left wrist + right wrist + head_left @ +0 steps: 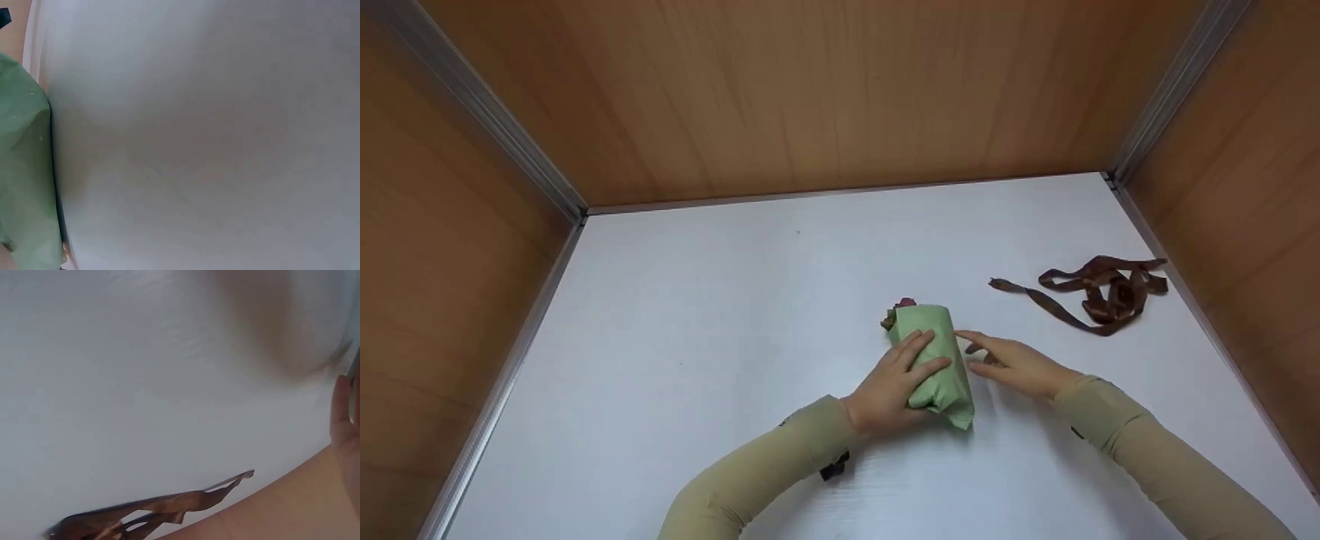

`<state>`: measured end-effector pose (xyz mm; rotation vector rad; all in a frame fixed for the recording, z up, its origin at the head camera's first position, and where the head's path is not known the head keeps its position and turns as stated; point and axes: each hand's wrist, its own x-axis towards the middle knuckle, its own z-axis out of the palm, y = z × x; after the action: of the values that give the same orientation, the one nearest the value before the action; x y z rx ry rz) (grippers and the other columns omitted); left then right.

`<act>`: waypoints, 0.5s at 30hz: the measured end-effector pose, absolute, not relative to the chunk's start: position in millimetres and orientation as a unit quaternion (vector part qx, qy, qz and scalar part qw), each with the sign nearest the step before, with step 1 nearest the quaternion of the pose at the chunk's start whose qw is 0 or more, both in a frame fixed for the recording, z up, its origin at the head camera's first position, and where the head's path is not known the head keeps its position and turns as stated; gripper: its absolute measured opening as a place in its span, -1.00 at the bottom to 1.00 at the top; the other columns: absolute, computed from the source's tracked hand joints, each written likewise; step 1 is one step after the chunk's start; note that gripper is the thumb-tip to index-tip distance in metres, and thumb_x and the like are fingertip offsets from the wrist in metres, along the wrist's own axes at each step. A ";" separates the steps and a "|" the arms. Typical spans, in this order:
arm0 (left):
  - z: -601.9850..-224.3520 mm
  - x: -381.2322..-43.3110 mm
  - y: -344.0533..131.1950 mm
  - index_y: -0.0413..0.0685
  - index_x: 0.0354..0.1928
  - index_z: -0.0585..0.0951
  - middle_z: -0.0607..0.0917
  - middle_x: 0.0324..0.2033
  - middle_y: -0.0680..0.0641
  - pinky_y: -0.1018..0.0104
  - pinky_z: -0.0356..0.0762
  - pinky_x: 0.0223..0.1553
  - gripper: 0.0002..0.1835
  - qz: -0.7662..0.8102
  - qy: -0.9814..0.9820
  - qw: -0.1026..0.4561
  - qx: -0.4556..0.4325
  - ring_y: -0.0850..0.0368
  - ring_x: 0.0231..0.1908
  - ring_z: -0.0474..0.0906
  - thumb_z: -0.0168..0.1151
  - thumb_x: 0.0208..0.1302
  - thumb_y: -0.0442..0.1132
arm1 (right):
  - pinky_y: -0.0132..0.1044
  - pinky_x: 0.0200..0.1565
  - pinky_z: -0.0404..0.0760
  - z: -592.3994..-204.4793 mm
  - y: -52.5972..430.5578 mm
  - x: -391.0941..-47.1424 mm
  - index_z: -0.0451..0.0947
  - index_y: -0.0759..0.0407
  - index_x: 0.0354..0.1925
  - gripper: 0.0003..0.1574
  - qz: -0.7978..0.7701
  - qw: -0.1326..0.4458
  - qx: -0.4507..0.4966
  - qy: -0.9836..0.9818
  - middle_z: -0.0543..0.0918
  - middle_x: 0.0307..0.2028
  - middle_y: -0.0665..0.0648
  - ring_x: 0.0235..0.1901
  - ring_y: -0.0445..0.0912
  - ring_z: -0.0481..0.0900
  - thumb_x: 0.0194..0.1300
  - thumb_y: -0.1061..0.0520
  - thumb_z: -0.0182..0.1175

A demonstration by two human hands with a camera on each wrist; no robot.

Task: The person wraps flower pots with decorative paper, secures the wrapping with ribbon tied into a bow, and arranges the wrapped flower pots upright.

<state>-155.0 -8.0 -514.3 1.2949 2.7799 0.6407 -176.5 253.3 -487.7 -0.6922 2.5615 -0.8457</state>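
A small bundle of flowers wrapped in green paper (934, 330) lies at a slant near the middle of the white table. Dark red and dull greenish flower heads (889, 320) poke out of its upper left end. My left hand (889, 390) holds the bundle from the left, its fingers spread across the paper. Beside the right edge of the wrap is my right hand (1016, 366), fingers loosely bent and fingertips close to the paper; whether they touch is unclear. The left wrist view catches the green wrap (28, 180) only at its left edge.
A tangled brown ribbon (1110, 300) lies to the right, one end trailing toward the bundle. Wood-grain panels (840, 97) with metal edging wall the table (697, 300) at the back and both sides. Something small and black (834, 466) shows under the left sleeve.
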 end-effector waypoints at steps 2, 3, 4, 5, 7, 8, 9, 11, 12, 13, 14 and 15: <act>-514.6 -154.4 -7.6 0.20 0.42 0.18 -0.04 0.46 -0.14 0.08 -0.01 0.42 -0.18 0.196 0.888 0.008 0.416 -0.04 0.46 -0.15 0.24 0.16 0.20 | 0.01 -0.07 0.54 -489.7 266.3 -181.4 0.36 0.19 0.26 -0.41 -0.283 0.150 -0.218 0.922 0.56 0.06 0.27 -0.08 0.09 0.57 0.40 -0.09 0.05; -514.6 -154.1 -7.6 0.20 0.42 0.18 -0.05 0.46 -0.14 0.09 -0.02 0.42 -0.19 0.194 0.888 0.011 0.418 -0.04 0.46 -0.15 0.23 0.17 0.21 | 0.00 -0.09 0.54 -490.9 273.6 -184.2 0.43 0.25 0.18 -0.46 -0.276 0.134 -0.204 0.930 0.59 0.01 0.28 -0.12 0.09 0.58 0.38 -0.04 0.08; -514.6 -153.9 -7.7 0.20 0.42 0.18 -0.05 0.46 -0.14 0.09 -0.03 0.42 -0.19 0.193 0.887 0.014 0.418 -0.04 0.46 -0.16 0.23 0.17 0.21 | 0.00 -0.12 0.55 -492.2 281.1 -186.4 0.47 0.31 0.11 -0.51 -0.269 0.118 -0.188 0.937 0.58 0.00 0.30 -0.15 0.10 0.58 0.36 0.00 0.11; -514.6 -154.1 -7.9 0.20 0.42 0.18 -0.06 0.47 -0.14 0.10 -0.04 0.42 -0.19 0.194 0.887 0.017 0.418 -0.04 0.47 -0.16 0.22 0.17 0.21 | 0.00 -0.13 0.56 -493.7 288.7 -188.8 0.49 0.33 0.07 -0.54 -0.260 0.101 -0.172 0.945 0.58 -0.01 0.31 -0.17 0.12 0.58 0.34 0.04 0.13; -514.4 -154.5 -8.2 0.20 0.42 0.18 -0.06 0.47 -0.13 0.10 -0.06 0.43 -0.19 0.197 0.887 0.019 0.417 -0.04 0.47 -0.17 0.23 0.17 0.21 | 0.04 -0.14 0.56 -495.4 302.9 -192.7 0.45 0.39 0.09 -0.54 -0.248 0.075 -0.138 0.956 0.51 0.03 0.37 -0.17 0.17 0.58 0.31 0.12 0.14; -514.1 -155.0 -8.5 0.20 0.42 0.18 -0.06 0.47 -0.13 0.10 -0.07 0.43 -0.19 0.200 0.887 0.020 0.416 -0.03 0.47 -0.18 0.23 0.17 0.21 | 0.07 -0.12 0.55 -495.7 309.2 -194.0 0.41 0.41 0.12 -0.51 -0.244 0.067 -0.120 0.960 0.46 0.08 0.41 -0.15 0.22 0.56 0.31 0.15 0.13; -513.7 -155.2 -8.7 0.20 0.41 0.18 -0.05 0.46 -0.14 0.09 -0.06 0.43 -0.19 0.203 0.886 0.017 0.416 -0.04 0.47 -0.17 0.23 0.17 0.20 | 0.11 -0.10 0.53 -495.9 315.1 -194.9 0.37 0.42 0.16 -0.47 -0.236 0.061 -0.103 0.964 0.41 0.11 0.44 -0.11 0.26 0.55 0.30 0.17 0.13; -513.6 -156.1 -9.1 0.19 0.41 0.19 -0.05 0.46 -0.15 0.08 -0.06 0.43 -0.19 0.210 0.885 0.015 0.416 -0.05 0.47 -0.17 0.23 0.17 0.20 | 0.19 -0.06 0.49 -496.2 325.7 -195.5 0.28 0.44 0.23 -0.39 -0.213 0.058 -0.072 0.973 0.30 0.18 0.48 -0.04 0.36 0.49 0.28 0.20 0.10; -513.6 -156.5 -9.2 0.18 0.41 0.19 -0.05 0.46 -0.15 0.08 -0.07 0.43 -0.19 0.214 0.884 0.016 0.416 -0.05 0.47 -0.17 0.23 0.16 0.20 | 0.23 -0.04 0.46 -496.3 330.2 -195.4 0.24 0.45 0.26 -0.36 -0.201 0.060 -0.060 0.976 0.25 0.20 0.51 0.00 0.40 0.44 0.26 0.22 0.08; -514.0 -156.7 -9.2 0.18 0.41 0.19 -0.04 0.46 -0.15 0.07 -0.06 0.43 -0.19 0.217 0.883 0.014 0.417 -0.06 0.46 -0.16 0.23 0.16 0.20 | 0.26 -0.03 0.44 -496.4 334.1 -195.4 0.20 0.47 0.27 -0.34 -0.189 0.065 -0.050 0.979 0.21 0.20 0.54 0.04 0.44 0.40 0.25 0.24 0.05; -514.4 -157.0 -9.3 0.18 0.41 0.19 -0.04 0.46 -0.15 0.07 -0.06 0.43 -0.19 0.219 0.882 0.015 0.417 -0.06 0.46 -0.16 0.23 0.16 0.20 | 0.29 -0.02 0.41 -496.3 337.6 -195.4 0.17 0.49 0.28 -0.32 -0.178 0.070 -0.041 0.981 0.19 0.21 0.56 0.07 0.47 0.35 0.24 0.25 0.03; -515.1 -157.3 -9.2 0.18 0.41 0.19 -0.05 0.46 -0.15 0.07 -0.07 0.43 -0.19 0.221 0.882 0.017 0.417 -0.06 0.47 -0.17 0.23 0.16 0.21 | 0.31 -0.02 0.39 -496.7 340.8 -195.6 0.15 0.51 0.28 -0.31 -0.166 0.074 -0.034 0.983 0.17 0.20 0.58 0.08 0.50 0.31 0.22 0.26 0.02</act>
<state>-157.3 -9.2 -515.1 1.2947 2.7408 0.6861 -195.6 340.8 -496.7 -0.1030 2.9501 -0.4985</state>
